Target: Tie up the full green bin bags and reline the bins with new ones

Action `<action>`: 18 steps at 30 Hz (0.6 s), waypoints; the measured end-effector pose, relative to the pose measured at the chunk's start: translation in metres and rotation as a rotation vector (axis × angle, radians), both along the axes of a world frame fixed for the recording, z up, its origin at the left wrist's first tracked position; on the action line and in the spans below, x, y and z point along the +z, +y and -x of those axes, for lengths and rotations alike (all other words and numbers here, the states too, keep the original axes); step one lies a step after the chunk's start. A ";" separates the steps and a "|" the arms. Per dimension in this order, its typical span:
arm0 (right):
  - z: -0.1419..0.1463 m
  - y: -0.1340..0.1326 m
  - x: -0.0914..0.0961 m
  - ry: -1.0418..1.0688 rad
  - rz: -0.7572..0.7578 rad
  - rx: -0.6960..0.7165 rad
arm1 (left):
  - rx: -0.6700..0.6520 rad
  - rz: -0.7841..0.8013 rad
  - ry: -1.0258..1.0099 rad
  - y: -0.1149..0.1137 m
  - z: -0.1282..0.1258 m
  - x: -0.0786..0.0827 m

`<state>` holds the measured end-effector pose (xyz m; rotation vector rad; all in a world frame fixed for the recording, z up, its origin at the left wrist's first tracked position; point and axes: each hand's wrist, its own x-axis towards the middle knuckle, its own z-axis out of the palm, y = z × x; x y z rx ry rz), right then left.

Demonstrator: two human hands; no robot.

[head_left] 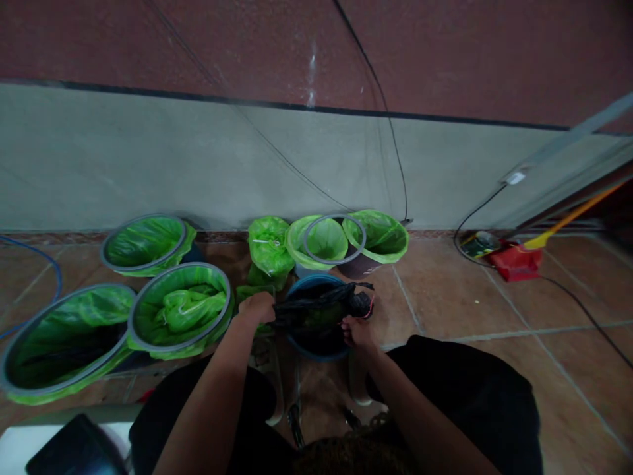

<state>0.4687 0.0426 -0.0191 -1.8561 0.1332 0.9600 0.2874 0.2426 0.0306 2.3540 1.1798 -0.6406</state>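
In front of my feet stands a blue bin [316, 355] with a black plastic bag [316, 305] spread over its mouth. My left hand [258, 308] is closed on the bag's left edge. On the right side, my right hand [357, 331] pinches the bag near a bunched black part with a reddish tie [370, 306]. Something greenish shows dimly inside the bin. Just behind it are a knotted green bag [270, 245] and two bins with green liners [316, 239] [380, 236]. A loose grey ring [364, 245] rests across those two.
At left stand several grey-rimmed bins [225, 316] with green liners. A red dustpan [517, 262], a yellow-handled tool [568, 224] and a tin can [479, 244] lie at right. Black cables [395, 142] run down the wall. A blue hose [58, 280] curves at far left.
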 end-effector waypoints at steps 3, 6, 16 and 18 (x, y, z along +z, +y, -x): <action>-0.001 -0.014 0.022 -0.066 -0.111 0.116 | -0.013 -0.009 -0.114 -0.003 -0.010 -0.005; -0.005 -0.031 0.048 -0.155 -0.207 0.305 | -0.019 -0.023 -0.275 -0.010 -0.031 -0.015; -0.008 -0.069 0.076 0.075 -0.262 0.242 | -0.053 0.027 -0.291 -0.030 -0.085 -0.066; -0.011 -0.072 0.074 0.032 -0.234 0.165 | -0.064 0.068 -0.247 -0.034 -0.087 -0.077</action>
